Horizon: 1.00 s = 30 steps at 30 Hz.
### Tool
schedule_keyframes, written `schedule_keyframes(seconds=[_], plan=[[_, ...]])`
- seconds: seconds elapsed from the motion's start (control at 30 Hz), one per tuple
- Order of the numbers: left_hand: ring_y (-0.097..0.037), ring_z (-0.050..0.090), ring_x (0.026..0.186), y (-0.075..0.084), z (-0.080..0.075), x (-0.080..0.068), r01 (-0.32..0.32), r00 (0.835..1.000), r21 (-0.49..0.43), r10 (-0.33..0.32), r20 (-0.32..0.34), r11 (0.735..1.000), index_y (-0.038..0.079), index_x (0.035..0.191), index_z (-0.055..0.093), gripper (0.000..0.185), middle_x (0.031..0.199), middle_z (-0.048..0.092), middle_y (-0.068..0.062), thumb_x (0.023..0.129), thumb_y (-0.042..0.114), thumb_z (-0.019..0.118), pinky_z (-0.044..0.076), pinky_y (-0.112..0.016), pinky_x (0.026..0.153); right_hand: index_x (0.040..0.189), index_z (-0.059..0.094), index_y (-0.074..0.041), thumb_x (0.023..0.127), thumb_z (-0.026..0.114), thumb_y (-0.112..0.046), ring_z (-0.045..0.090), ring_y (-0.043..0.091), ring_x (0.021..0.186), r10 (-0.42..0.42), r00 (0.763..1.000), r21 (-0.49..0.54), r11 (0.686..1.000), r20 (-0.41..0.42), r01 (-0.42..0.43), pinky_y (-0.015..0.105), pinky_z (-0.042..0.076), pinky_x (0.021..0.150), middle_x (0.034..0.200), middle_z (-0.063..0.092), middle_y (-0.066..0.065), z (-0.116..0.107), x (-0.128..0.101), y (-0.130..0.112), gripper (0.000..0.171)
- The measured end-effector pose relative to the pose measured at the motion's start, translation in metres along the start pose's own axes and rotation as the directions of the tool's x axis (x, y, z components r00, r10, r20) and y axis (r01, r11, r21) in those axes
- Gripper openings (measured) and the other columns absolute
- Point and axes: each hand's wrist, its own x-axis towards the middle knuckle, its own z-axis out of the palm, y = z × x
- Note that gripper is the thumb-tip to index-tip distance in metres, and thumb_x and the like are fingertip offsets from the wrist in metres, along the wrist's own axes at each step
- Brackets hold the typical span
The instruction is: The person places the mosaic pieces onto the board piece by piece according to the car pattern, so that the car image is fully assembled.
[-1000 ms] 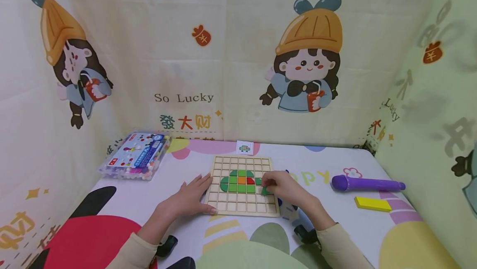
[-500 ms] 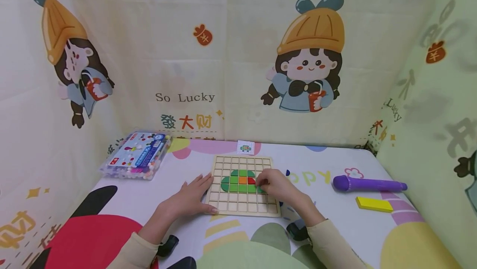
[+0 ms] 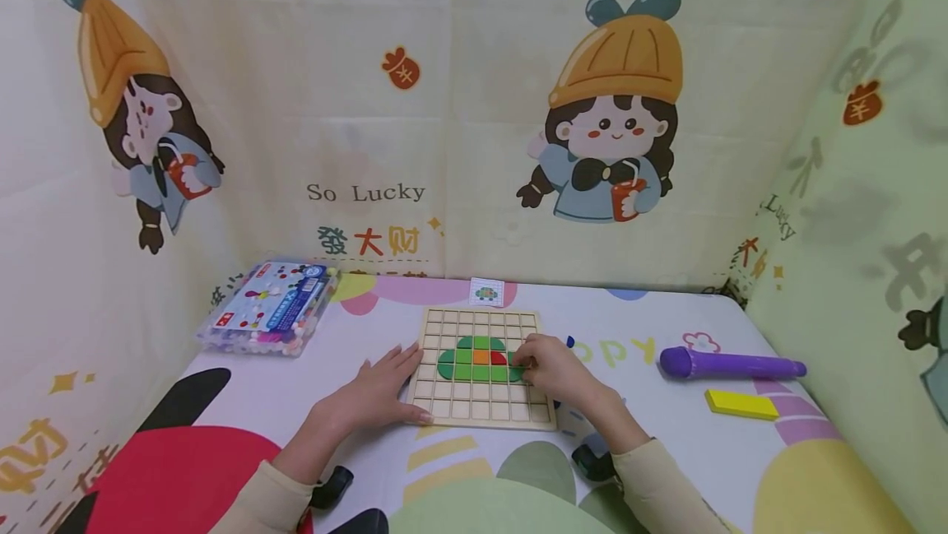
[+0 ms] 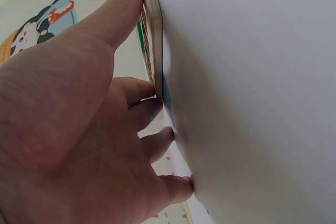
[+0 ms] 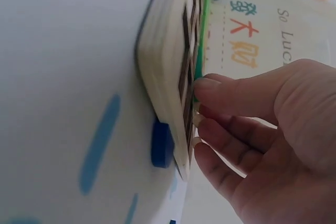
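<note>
A wooden grid board (image 3: 448,412) lies flat on the table, bearing a pattern of green, orange and red tiles (image 3: 474,373). My left hand (image 3: 378,390) is spread along the board's left edge, its thumb at the near corner and fingertips against the side. My right hand (image 3: 559,373) bends over the right side of the pattern. There its thumb and fingers pinch a green tile (image 5: 199,69) close on the board, seen edge-on in the right wrist view. The hand covers part of the tiles in the head view.
Behind the board stands a small pattern card (image 3: 486,293). A clear plastic box (image 3: 259,345) with a printed label lies back left. To the right are a purple microphone-shaped object (image 3: 729,364) and a yellow block (image 3: 741,404). A blue piece (image 5: 163,142) sits against the board's side.
My right hand has shifted left, bringing the green tile from the board's right part in against the pattern. During the last half second it has barely moved. My left hand stays put.
</note>
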Motion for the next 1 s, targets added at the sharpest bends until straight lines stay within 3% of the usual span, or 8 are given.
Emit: schedule_keyframes(seconds=[0.63,1.0], plan=[[-0.038,0.018,0.154,0.002,-0.002,-0.002,0.0,1.0,0.007,0.0,-0.001,1.0,0.01,0.157,0.029,0.108,0.166,0.026,-0.005,0.074,0.06,0.078,0.012,-0.075,0.114,0.092,0.077,-0.008,0.082,0.069,0.006,0.062,0.013,0.084,-0.017,0.999,0.022,1.0,-0.048,0.018,0.029,0.055,0.075,0.09,0.068,-0.001,-0.01,-0.01,0.008,0.019],[-0.038,0.019,0.153,0.0,0.0,0.001,-0.008,1.0,0.024,0.008,-0.006,1.0,0.01,0.157,0.03,0.109,0.165,0.027,-0.006,0.074,0.061,0.078,0.014,-0.075,0.114,0.094,0.077,-0.006,0.084,0.065,0.005,0.058,0.012,0.083,0.078,0.997,0.034,0.996,-0.029,-0.077,0.03,0.053,0.076,0.088,0.068,-0.001,-0.029,-0.025,0.023,0.019]])
